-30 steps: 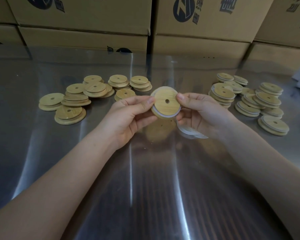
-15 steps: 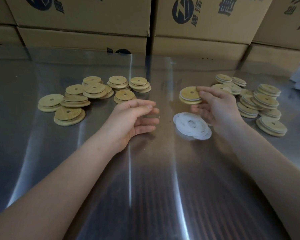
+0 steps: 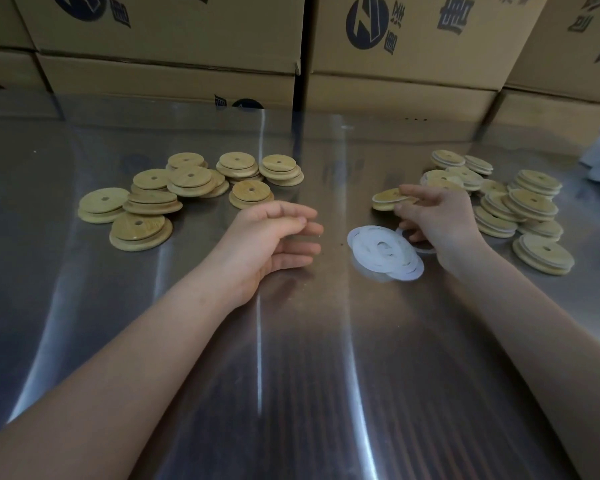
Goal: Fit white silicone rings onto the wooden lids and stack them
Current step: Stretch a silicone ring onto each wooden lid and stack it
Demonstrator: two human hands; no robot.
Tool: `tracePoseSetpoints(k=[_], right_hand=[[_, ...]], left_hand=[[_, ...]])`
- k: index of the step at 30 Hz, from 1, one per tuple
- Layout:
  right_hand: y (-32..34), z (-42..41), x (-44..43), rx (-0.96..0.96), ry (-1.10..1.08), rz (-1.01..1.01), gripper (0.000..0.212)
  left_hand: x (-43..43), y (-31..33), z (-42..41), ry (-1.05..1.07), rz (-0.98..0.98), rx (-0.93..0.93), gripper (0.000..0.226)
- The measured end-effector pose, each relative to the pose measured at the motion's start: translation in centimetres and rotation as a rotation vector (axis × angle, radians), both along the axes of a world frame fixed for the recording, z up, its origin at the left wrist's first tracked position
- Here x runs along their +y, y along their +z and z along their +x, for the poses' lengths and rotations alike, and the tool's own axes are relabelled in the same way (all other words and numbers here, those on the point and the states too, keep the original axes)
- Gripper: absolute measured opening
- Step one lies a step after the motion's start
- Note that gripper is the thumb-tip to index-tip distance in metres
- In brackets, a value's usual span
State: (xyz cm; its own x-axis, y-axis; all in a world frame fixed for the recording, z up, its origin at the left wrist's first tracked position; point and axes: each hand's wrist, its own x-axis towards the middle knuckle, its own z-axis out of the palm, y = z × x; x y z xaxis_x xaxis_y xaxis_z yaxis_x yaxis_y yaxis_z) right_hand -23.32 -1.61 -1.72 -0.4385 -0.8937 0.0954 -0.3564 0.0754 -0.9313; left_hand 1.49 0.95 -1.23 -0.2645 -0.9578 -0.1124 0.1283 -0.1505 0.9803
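My right hand [image 3: 440,220] pinches a ringed wooden lid [image 3: 387,199] by its edge, just beyond the pile of white silicone rings [image 3: 383,252]. My left hand [image 3: 274,239] lies left of the pile, fingers loosely spread.

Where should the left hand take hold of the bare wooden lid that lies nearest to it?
Probably at the rim of the wooden lid, thumb and fingers on opposite edges, coming from its near right side, where the left hand is. It lies flat, and other lids crowd its far and left sides.
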Motion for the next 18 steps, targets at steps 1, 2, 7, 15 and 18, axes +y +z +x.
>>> tracePoseSetpoints(k=[1, 2, 7, 15, 18], right_hand=[[-0.1, -0.1, -0.1, 0.026, -0.014, 0.005, 0.030], [-0.2, -0.2, -0.2, 0.045, -0.028, 0.007, 0.030], [-0.5, -0.8, -0.4, 0.137, -0.094, -0.005, 0.028], [-0.2, -1.9, -0.2, 0.260, -0.165, 0.000, 0.031], [-0.2, -2.0, -0.3, 0.296, -0.158, 0.015, 0.031]], left_hand=[[0.0, 0.0, 0.0, -0.002, -0.001, -0.002, 0.018], [0.0, 0.0, 0.0, -0.003, -0.003, -0.003, 0.019], [0.1, 0.0, 0.0, -0.007, -0.005, -0.011, 0.019], [0.0, -0.1, 0.0, -0.015, -0.013, -0.033, 0.020], [0.0, -0.1, 0.0, -0.019, -0.016, -0.039, 0.020]])
